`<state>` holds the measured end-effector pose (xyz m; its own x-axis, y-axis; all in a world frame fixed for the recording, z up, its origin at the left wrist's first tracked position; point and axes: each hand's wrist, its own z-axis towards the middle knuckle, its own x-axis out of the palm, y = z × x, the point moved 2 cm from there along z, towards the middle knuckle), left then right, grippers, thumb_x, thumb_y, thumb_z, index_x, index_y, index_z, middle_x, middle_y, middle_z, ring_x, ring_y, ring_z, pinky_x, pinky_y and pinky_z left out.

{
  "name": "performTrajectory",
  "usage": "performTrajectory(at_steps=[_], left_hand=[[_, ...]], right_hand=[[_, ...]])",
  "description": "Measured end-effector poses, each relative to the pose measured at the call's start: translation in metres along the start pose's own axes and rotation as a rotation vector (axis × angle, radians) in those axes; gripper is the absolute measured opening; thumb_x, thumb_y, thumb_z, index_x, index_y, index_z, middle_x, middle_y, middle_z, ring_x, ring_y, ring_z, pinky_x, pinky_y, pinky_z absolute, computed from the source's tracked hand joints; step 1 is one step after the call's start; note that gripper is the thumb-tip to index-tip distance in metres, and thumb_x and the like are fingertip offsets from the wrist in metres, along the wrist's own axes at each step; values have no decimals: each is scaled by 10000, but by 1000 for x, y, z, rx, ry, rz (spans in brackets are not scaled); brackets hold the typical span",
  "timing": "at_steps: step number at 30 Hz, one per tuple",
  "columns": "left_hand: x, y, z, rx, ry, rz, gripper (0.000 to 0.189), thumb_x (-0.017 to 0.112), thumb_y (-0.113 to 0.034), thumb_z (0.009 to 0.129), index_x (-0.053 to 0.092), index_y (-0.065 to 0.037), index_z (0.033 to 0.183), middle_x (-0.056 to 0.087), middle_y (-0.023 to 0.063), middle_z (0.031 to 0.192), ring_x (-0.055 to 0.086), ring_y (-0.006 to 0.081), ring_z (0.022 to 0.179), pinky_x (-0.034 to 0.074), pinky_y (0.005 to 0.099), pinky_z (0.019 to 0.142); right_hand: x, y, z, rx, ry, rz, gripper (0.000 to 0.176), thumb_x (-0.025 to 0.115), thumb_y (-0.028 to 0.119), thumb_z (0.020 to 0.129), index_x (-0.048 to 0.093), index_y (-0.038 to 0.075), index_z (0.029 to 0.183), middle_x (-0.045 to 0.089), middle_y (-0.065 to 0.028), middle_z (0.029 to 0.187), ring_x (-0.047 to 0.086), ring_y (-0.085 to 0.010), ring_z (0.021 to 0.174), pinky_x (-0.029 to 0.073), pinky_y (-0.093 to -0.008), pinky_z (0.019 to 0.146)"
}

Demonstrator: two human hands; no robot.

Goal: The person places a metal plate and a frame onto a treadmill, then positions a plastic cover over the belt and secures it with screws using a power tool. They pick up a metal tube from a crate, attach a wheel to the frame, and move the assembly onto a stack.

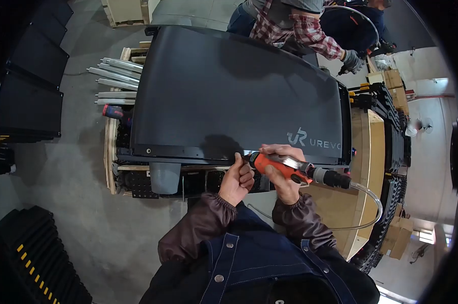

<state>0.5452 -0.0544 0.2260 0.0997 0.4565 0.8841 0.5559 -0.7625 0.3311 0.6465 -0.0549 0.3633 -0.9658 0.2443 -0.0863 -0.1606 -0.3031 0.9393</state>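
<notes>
Concrete workshop floor; black treadmill deck (229, 91) on a wooden pallet (110, 167). Lettering: white logo and "UREVO" (315, 141), last letter cut off, by the deck's near right corner. Left hand (236, 181): fist clenched around the tip of the orange pneumatic screwdriver (284, 169), at the deck's near edge. Right hand (282, 180): wrapped around the tool's body, which lies along that edge. Clear air hose (373, 205) at its rear. Co-worker's gloved hand (351, 62): far right corner.

cam: head-worn, single view | faces: forward and steeply down onto the black treadmill deck (229, 91), wide fisheye | range: close; left hand (237, 181) and right hand (284, 188) with the orange driver (281, 167) just below centre, wearer's own chest at bottom edge
</notes>
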Motion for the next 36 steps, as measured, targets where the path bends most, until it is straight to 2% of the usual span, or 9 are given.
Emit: performTrajectory(at_steps=[3, 6, 9, 13, 17, 22, 26, 29, 36], left_hand=[[3, -4, -10, 41, -121, 77, 396, 498, -465, 1069, 619, -88, 1080, 319, -73, 637, 307, 47, 528, 248, 216, 464], [24, -12, -43, 165, -273, 665, 372, 443, -355, 1113, 629, -34, 1131, 392, -64, 639, 345, 44, 525, 273, 223, 484], [56, -27, -71, 760, -290, 1156, 278, 465, -178, 1095, 629, 3, 1228, 447, -30, 675, 361, 22, 568, 292, 222, 492], [167, -8, -78, 1458, 261, 1682, 320, 742, -295, 932, 727, -57, 1145, 421, 17, 696, 502, 148, 605, 435, 277, 580], [187, 5, -40, 1665, 256, 1835, 265, 731, -177, 869, 696, -10, 1072, 430, 35, 718, 535, 182, 653, 449, 299, 578], [186, 5, -25, 1567, 150, 1757, 144, 744, -129, 802, 647, -47, 734, 437, 19, 703, 542, 150, 655, 337, 309, 557], [181, 10, -31, 1458, 79, 1740, 148, 750, -142, 806, 643, -88, 719, 438, -16, 708, 521, 121, 632, 330, 291, 568], [181, 8, -29, 1415, -63, 1710, 147, 759, -151, 805, 648, -128, 712, 417, -32, 706, 477, 81, 612, 324, 248, 568], [178, 7, -30, 1462, 45, 1727, 161, 748, -186, 830, 640, -92, 756, 437, -17, 724, 485, 97, 593, 318, 253, 524]], right_hand=[[8, -12, 1, 87, -25, 43, 403, 786, -1, 845, 554, 37, 1172, 675, -178, 1152, 668, -264, 1059, 556, -405, 932], [8, -14, 12, 106, 20, -3, 399, 785, -8, 845, 558, 36, 1170, 680, -170, 1128, 670, -253, 1038, 558, -404, 922], [10, -19, 22, 75, 49, 1, 399, 790, 1, 842, 560, 35, 1165, 684, -162, 1100, 671, -254, 1035, 541, -435, 967], [10, -28, 21, -30, 115, 35, 434, 817, 16, 802, 565, 35, 1155, 689, -174, 1053, 676, -299, 1022, 501, -525, 1033], [33, -16, 12, -2, -29, -102, 249, 622, 252, 998, 555, 31, 1092, 672, -205, 949, 677, -343, 894, 517, -586, 967], [43, -18, 19, 17, -276, -199, 287, 587, 311, 1012, 505, 38, 981, 630, -194, 741, 641, -353, 663, 560, -603, 778], [5, -22, 30, -4, 310, -117, 382, 821, 95, 821, 494, 78, 1019, 682, -155, 900, 690, -359, 812, 531, -629, 890], [-3, -34, 24, -32, 321, 36, 194, 732, 78, 899, 568, 23, 987, 720, -223, 982, 720, -425, 956, 508, -666, 950], [23, -11, 42, 93, 261, -160, 338, 779, 78, 862, 504, 78, 1057, 700, -203, 997, 709, -359, 894, 504, -640, 945]])
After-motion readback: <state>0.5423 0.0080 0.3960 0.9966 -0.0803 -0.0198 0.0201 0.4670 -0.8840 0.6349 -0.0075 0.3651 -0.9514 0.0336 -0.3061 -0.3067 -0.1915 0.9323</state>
